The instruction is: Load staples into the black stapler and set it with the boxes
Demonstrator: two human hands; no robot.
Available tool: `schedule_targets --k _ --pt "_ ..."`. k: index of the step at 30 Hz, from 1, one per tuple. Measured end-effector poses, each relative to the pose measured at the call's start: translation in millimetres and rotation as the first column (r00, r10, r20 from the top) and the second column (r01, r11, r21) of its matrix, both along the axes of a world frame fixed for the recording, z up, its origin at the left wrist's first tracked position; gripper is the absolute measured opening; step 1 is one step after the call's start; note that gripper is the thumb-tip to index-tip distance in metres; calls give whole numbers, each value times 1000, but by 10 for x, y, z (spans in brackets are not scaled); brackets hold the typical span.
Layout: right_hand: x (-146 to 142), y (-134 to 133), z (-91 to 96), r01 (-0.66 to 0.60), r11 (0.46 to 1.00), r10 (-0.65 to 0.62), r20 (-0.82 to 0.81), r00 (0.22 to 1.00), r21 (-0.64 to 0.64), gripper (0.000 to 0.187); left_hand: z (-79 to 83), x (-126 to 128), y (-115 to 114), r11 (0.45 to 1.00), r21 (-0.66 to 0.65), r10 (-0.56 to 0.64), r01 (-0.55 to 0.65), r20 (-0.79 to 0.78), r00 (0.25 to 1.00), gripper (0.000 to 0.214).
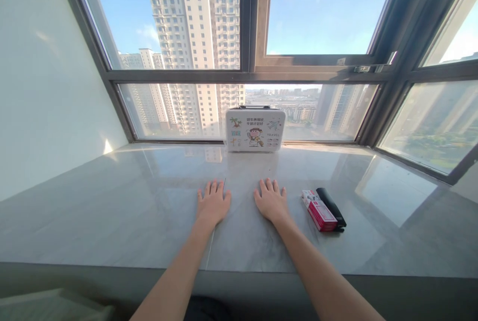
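My left hand [212, 203] lies flat, palm down, on the grey marble sill [112, 201], fingers stretched out and holding nothing. My right hand [271, 201] rests the same way a short gap to its right, fingers spread. Just right of my right hand lies a red and white box [319, 210], with a black oblong object [331, 206] touching its right side. Neither hand touches them. A white tin case [255, 129] with a cartoon print and a top handle stands upright against the window, straight beyond my hands.
A large dark-framed window [248, 69] runs along the back and right of the sill, with tall buildings outside. A white wall [45, 87] closes the left side. The sill's front edge [239, 273] is near my body.
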State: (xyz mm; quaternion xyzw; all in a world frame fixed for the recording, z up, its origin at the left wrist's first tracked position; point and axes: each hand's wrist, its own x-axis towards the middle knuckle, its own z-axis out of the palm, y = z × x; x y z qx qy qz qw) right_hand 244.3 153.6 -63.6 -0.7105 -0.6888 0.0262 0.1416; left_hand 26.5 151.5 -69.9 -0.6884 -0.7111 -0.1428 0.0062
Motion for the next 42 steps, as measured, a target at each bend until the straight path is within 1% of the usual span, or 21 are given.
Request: schedule_targets --k 3,7,9,11,13,14,15,16,17,18,19,21,22,24,26,28,32,36,39,40,42 --pt "-2 -274 30 -41 999 41 -5 999 19 63 9 114 -299 998 48 -42 43 -34 999 64" --pt "-40 -748 68 -95 994 98 -51 994 59 60 38 221 -657 988 112 -103 111 -78 992 61" --pt "-70 -1007 113 -105 990 116 -112 987 98 58 62 246 -781 984 118 -124 134 -87 988 60" --pt "-34 -1249 194 -130 982 160 -243 957 136 54 90 256 -856 983 110 -140 149 -91 986 59" --pt "148 -1434 311 -125 973 198 -426 883 194 49 118 257 -886 984 94 -146 154 -89 985 59" --pt "310 -1494 380 -87 969 197 -509 838 233 48 130 256 -890 984 88 -147 154 -87 985 59" --pt "516 -1526 450 -1 954 176 -559 810 300 49 140 255 -890 984 83 -147 154 -86 985 59" --pt "756 -1529 519 81 921 157 -553 818 381 51 148 255 -889 985 81 -147 154 -84 986 59" --pt "1016 -1504 580 184 880 99 -548 830 437 53 155 255 -888 985 81 -146 153 -83 986 58" --pt "1277 -1455 627 256 869 29 -561 827 423 57 161 256 -889 985 81 -146 152 -80 986 58" --pt "1521 -1386 656 263 901 -6 -597 802 344 64 166 258 -892 985 81 -146 152 -77 986 58" --pt "1897 -1215 647 134 984 -15 -705 709 114 74 176 263 -905 985 80 -146 151 -69 987 58" --pt "2013 -1129 611 43 999 -8 -752 659 27 75 180 267 -912 985 79 -146 151 -66 987 58" --pt "2102 -984 503 -137 986 -1 -816 578 -98 74 185 273 -924 985 81 -145 149 -60 988 57" --pt "2036 -897 394 -222 966 7 -846 533 -133 71 182 279 -923 985 85 -149 152 -46 988 57" --pt "1863 -866 329 -224 968 21 -850 527 -114 68 174 286 -912 983 85 -164 164 -9 986 56" --pt "1313 -884 345 -178 982 56 -811 583 -60 62 168 327 -900 979 97 -192 178 171 966 50" --pt "675 -908 389 -180 984 119 -769 628 5 59 227 437 -973 972 149 -229 183 398 888 48" --pt "337 -932 375 -175 981 175 -735 655 77 57 308 594 -1071 971 221 -195 85 541 818 48" --pt "276 -941 364 -162 981 188 -718 670 107 57 337 662 -1105 967 250 -178 40 560 809 48" --pt "233 -960 339 -106 983 182 -687 703 152 60 390 813 -1171 954 300 -141 -31 535 833 51"
